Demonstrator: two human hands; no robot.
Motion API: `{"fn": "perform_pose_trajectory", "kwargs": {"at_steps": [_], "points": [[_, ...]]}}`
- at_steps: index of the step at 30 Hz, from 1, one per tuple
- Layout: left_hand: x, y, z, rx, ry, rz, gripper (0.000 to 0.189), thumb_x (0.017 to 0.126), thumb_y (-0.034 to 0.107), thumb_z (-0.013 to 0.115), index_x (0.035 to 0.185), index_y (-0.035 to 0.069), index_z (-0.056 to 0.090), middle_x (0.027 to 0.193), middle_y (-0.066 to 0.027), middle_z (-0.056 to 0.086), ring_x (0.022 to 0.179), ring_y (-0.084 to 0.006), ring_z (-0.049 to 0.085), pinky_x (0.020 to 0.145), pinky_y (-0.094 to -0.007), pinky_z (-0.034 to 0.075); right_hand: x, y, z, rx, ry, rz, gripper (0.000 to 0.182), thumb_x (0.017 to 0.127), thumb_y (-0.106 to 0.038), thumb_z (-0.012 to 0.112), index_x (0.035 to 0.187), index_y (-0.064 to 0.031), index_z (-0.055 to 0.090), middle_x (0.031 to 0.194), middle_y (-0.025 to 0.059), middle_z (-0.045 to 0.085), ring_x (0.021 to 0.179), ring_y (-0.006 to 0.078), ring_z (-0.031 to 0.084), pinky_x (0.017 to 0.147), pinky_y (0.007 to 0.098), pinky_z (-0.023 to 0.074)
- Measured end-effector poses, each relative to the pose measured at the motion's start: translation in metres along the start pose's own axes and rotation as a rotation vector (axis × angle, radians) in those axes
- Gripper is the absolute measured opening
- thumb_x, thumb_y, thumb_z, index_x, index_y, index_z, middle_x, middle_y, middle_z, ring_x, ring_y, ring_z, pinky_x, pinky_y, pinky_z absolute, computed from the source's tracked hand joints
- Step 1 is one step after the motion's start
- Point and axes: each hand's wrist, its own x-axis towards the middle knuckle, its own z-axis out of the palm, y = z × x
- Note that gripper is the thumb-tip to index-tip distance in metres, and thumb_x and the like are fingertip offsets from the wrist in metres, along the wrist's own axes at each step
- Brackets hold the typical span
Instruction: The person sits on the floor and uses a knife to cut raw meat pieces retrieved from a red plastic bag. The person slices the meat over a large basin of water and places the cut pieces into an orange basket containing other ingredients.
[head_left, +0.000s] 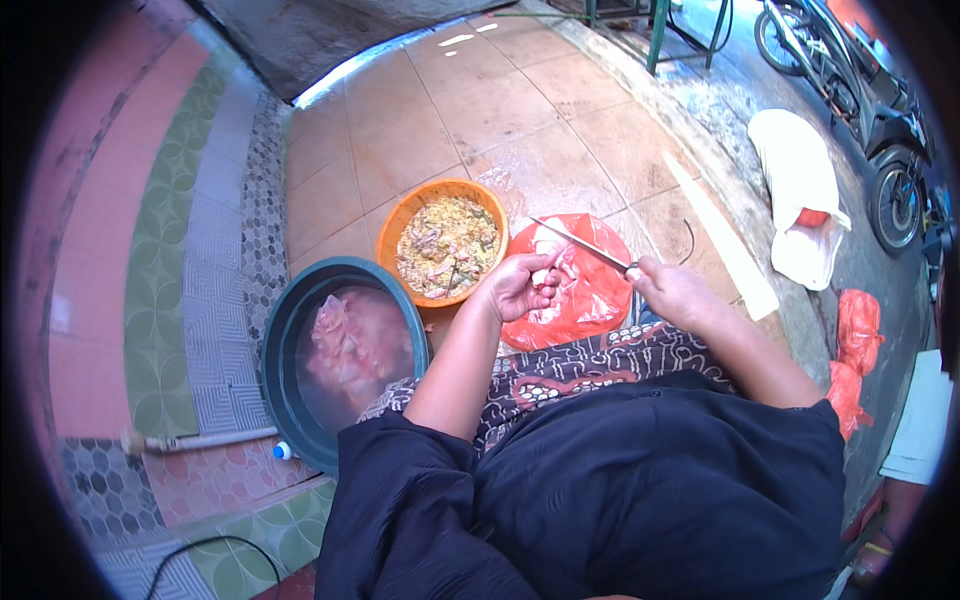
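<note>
My right hand (673, 291) is closed round the handle of a knife (589, 246), whose blade points up and left over a red plastic bag (592, 300). My left hand (525, 285) grips a small piece of raw meat (541, 277) just below the blade. More pale raw meat lies on the bag. Left of the bag, an orange basin (388, 251) holds a yellowish, crumbly mix with scraps in it. A larger dark teal tub (274, 367) contains pinkish raw meat (345, 345) in cloudy water.
A white sack (799, 172) and red plastic bags (857, 330) lie on the ground at the right. Motorcycles (847, 82) stand beyond. A pipe (210, 440) and a bottle with a blue cap (282, 451) are beside the tub. Another person's leg shows at lower right.
</note>
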Motion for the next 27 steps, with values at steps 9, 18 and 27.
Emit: {"fn": "perform_pose_trajectory", "kwargs": {"at_steps": [9, 18, 27], "points": [[-0.070, -0.035, 0.003, 0.002, 0.114, 0.207, 0.019, 0.093, 0.020, 0.041, 0.079, 0.009, 0.046, 0.060, 0.0022, 0.046, 0.049, -0.0072, 0.045, 0.041, -0.0196, 0.041, -0.003, -0.019, 0.031, -0.070, 0.153, -0.037, 0.042, 0.091, -0.041, 0.035, 0.100, -0.0041, 0.052, 0.090, 0.0246, 0.059, 0.089, 0.0402, 0.056, 0.079, 0.0467, 0.0429], [-0.073, -0.061, -0.038, 0.056, 0.265, 0.254, 0.012, 0.092, 0.018, 0.041, 0.082, 0.012, 0.043, 0.059, 0.0036, 0.042, 0.049, -0.0060, 0.038, 0.042, -0.0210, 0.033, -0.003, -0.070, 0.094, -0.186, 0.034, -0.064, 0.047, 0.092, -0.041, 0.030, 0.105, -0.0018, 0.051, 0.088, 0.0254, 0.061, 0.087, 0.0398, 0.058, 0.077, 0.0481, 0.0446], [-0.052, -0.073, -0.041, 0.386, 0.530, 0.251, 0.012, 0.090, 0.018, 0.048, 0.094, 0.008, 0.043, 0.060, 0.0001, 0.047, 0.042, -0.0089, 0.043, 0.036, -0.0247, 0.036, 0.027, -0.058, 0.135, -0.102, 0.017, -0.044, 0.045, 0.092, -0.040, 0.031, 0.111, -0.0047, 0.050, 0.092, 0.0273, 0.059, 0.090, 0.0425, 0.056, 0.079, 0.0492, 0.0426]]}}
